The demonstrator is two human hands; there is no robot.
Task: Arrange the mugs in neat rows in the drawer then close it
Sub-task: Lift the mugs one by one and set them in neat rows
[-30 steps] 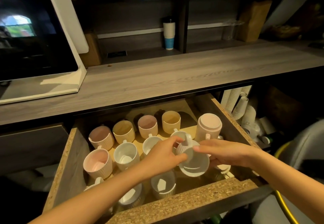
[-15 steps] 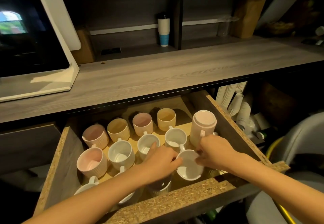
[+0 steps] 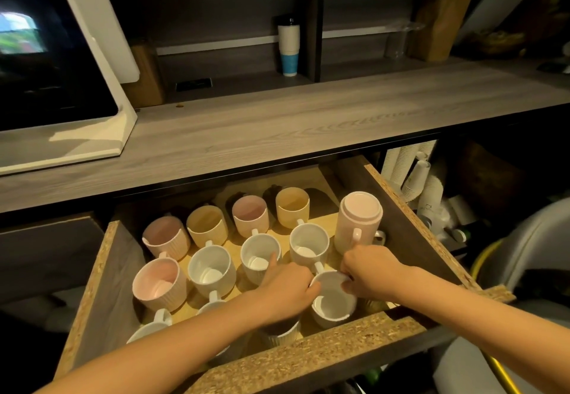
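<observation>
Place: the drawer stood pulled out under the counter, with mugs set in rows inside.
Thing in hand: the front white mug stood upright, mouth up, near the drawer's front right corner. It was just ahead of the second-row white mug, whose handle pointed forward at it.
Left hand: the left hand was curled onto the mug's left rim, its wrist lying over a ribbed mug.
Right hand: the right hand pinched the right rim with its fingertips.
Bearing: the mug sat squarely between the two hands, long axis vertical, neither hand nearer. Its own handle was hidden, so I could not tell its facing.
Neighbour: an upturned pink mug stood just behind the right hand, by the right wall.
Judgement: it was probably being seated in line with the column behind. A small turn might be needed to match the other handles.
Drawer: open; closing not yet due.
</observation>
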